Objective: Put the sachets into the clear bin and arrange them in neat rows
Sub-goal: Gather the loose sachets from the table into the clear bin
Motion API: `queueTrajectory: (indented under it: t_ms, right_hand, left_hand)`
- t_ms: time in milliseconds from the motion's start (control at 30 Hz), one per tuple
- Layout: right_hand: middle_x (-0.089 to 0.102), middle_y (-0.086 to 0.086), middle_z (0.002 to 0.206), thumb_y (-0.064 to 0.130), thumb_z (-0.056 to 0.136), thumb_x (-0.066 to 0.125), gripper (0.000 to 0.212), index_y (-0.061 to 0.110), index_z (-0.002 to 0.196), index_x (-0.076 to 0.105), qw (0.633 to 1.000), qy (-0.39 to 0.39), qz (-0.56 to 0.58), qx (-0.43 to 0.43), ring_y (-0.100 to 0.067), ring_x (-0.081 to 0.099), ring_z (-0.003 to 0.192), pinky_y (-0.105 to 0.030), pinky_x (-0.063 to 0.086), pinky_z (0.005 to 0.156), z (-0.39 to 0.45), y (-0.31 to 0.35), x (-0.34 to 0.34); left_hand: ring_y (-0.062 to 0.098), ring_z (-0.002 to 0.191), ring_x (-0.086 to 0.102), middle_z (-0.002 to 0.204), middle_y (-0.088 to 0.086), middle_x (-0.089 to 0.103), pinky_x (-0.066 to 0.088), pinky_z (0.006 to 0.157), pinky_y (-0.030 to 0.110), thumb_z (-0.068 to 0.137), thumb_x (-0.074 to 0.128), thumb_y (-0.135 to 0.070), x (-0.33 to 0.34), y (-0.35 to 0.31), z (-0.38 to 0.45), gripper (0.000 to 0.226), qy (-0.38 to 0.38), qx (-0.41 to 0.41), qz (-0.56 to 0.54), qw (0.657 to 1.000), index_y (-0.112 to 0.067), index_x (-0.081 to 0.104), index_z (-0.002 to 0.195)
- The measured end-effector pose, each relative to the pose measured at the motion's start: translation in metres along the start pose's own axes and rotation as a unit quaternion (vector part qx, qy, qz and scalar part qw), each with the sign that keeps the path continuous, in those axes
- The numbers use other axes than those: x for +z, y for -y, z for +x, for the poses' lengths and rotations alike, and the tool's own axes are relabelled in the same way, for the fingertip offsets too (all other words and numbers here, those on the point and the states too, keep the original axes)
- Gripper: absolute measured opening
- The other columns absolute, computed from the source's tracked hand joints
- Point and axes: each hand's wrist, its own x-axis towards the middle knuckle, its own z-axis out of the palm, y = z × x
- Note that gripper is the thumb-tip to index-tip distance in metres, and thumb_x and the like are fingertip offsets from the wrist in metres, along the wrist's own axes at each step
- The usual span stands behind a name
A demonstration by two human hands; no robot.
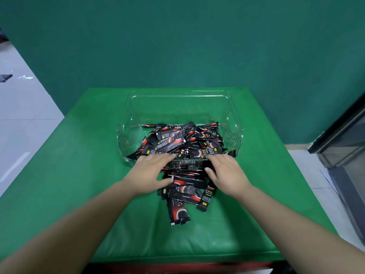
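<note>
- Nearest, on the green counter (79, 175): loose sachets (183, 196) in a scattered heap, black with red markings, lying at all angles; apparently the part not yet moved across.
- Two bare forearms reaching in from the near edge, converging toward the heap from left and right.
- Left hand (150, 173) palm down on the left side of the heap, fingers straight and spread toward the bin, thumb stretched along a sachet; pressing rather than pinching, probably to sweep a bunch forward.
- Right hand (227, 175) mirrored on the right side, fingers also straight and flat, thumb turned inward; holding nothing closed, likely corralling the pile between both palms.
- Just beyond the fingertips: near wall of the clear bin (126, 107), with some sachets bunched against it.
- Inside the bin: jumbled pile (183, 141) crowded into the near half, overlapping and crossed, no rows visible; arranging judged not yet begun.
- Far half of the bin bare, green showing through the clear floor.
- Farthest: teal wall (177, 46) behind the counter.
</note>
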Motion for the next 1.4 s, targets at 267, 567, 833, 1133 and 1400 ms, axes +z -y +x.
queueTrajectory:
  t_ms: [267,567,833,1133,1400]
  right_hand:
    - [0.021,0.003,0.156,0.039,0.097,0.044,0.06,0.02,0.149,0.021,0.999,-0.013,0.008,-0.043,-0.015,0.014,0.145,-0.023,-0.005,0.112,-0.031,-0.002,-0.001]
    - [0.01,0.005,0.158,0.042,0.089,0.055,0.076,0.023,0.151,0.015,0.994,0.049,-0.02,-0.097,-0.011,-0.001,0.144,-0.031,-0.005,0.116,-0.063,-0.008,0.024]
    - [0.0,0.006,0.159,0.055,0.084,0.057,0.091,0.021,0.151,0.005,0.992,0.094,-0.012,-0.082,-0.012,-0.002,0.146,-0.032,-0.009,0.115,-0.046,0.005,0.023]
    - [0.004,0.002,0.158,0.063,0.077,0.062,0.107,0.017,0.151,-0.001,0.993,0.11,0.034,-0.037,-0.016,0.005,0.145,-0.038,0.0,0.118,-0.029,0.022,0.028]
    - [0.035,-0.006,0.133,0.062,0.078,0.061,0.091,0.012,0.146,0.025,0.995,0.091,0.008,-0.032,-0.023,0.031,0.126,-0.035,0.024,0.112,-0.015,0.033,0.03]
  left_hand:
    - [0.007,0.14,-0.03,0.155,-0.011,-0.023,-0.025,0.108,0.034,0.088,0.059,-0.039,0.014,-0.012,-0.029,0.082,0.041,0.16,0.059,0.984,-0.052,0.002,0.146]
    - [0.011,0.14,-0.03,0.154,-0.011,-0.022,-0.024,0.11,0.04,0.087,0.048,-0.041,0.036,-0.04,-0.033,0.077,0.093,0.159,0.054,0.981,-0.044,0.004,0.15]
    - [0.032,0.14,0.03,0.147,0.0,0.043,0.034,0.105,0.058,0.087,0.038,-0.055,0.063,-0.049,-0.022,0.055,-0.038,0.096,0.098,0.99,-0.034,0.042,0.138]
    - [0.027,0.116,0.057,0.132,0.008,0.057,0.055,0.08,0.04,0.083,0.031,-0.063,0.074,-0.038,-0.014,0.073,-0.105,0.011,0.066,0.992,-0.017,0.038,0.14]
    - [0.02,0.093,0.059,0.107,0.002,0.062,0.053,0.073,0.034,0.075,0.029,-0.077,0.068,-0.03,-0.005,0.09,-0.096,0.025,0.078,0.992,-0.007,0.049,0.129]
